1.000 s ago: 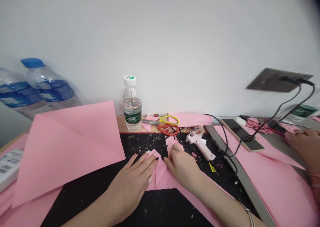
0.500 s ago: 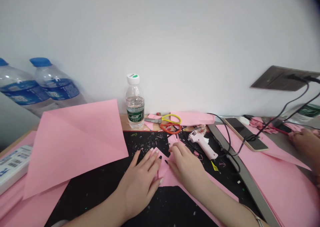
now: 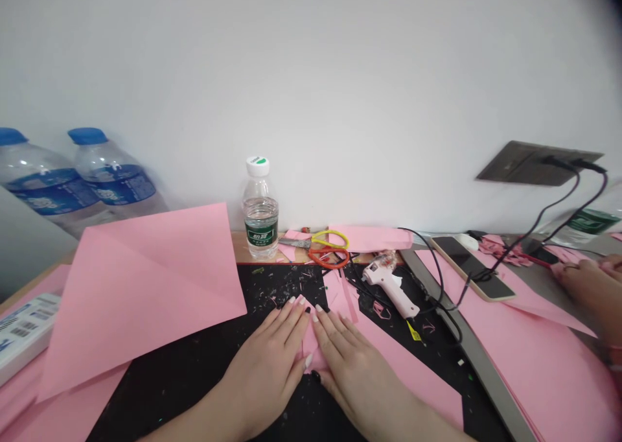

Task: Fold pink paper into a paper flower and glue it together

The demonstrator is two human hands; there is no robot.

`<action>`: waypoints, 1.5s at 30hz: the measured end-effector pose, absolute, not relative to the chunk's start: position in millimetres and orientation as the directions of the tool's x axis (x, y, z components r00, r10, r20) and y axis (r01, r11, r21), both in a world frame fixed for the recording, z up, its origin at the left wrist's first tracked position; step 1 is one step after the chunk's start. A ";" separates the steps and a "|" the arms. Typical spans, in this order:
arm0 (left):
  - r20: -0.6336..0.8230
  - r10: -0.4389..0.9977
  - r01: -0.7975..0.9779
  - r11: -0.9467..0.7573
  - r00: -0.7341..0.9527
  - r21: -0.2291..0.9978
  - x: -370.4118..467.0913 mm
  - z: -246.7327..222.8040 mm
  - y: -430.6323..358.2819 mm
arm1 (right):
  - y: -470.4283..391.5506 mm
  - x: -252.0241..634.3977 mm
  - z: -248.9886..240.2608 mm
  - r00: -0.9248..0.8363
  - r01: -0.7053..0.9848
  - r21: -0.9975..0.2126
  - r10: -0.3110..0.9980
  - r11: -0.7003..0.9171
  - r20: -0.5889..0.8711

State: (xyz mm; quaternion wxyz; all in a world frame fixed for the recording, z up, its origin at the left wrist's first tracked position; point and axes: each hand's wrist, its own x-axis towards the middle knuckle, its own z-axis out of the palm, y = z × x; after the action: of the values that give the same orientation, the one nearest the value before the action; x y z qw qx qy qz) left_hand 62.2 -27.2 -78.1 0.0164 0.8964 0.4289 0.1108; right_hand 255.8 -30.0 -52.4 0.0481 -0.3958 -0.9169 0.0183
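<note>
Both hands lie side by side on a small folded piece of pink paper (image 3: 310,345), which rests on the black mat. My left hand (image 3: 272,358) is flat, fingers stretched forward over the paper's left side. On the right side, my right hand (image 3: 347,358) presses flat too, its fingers extended and thumb tucked near the front edge. Most of the folded paper is hidden under them. A larger pink sheet (image 3: 413,364) runs out from beneath my right hand, with a pink strip (image 3: 339,293) just beyond the fingertips.
A white glue gun (image 3: 391,286), scissors (image 3: 328,249) and a water bottle (image 3: 261,215) stand or lie behind the hands. A big pink sheet (image 3: 146,293) is at left. At right are a phone (image 3: 473,267), cables and another person's hand (image 3: 586,280).
My right hand has gone from curled fingers at the paper's far edge to lying flat on it, nearer to me. My left hand stays on the paper. The view has shifted slightly.
</note>
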 end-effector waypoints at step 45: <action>0.103 0.799 0.777 -0.601 0.593 0.187 62.0 -71.1 -21.8 | -51.8 260.5 -62.0 -0.798 0.495 -0.093 0.495 0.864 0.344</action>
State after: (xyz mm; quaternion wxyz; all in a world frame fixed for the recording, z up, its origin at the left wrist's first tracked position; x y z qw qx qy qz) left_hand 62.0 -21.8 -71.1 0.0613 0.8904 0.4424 0.0882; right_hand 260.5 -51.8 -62.0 0.1811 -0.2610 -0.9482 -0.0008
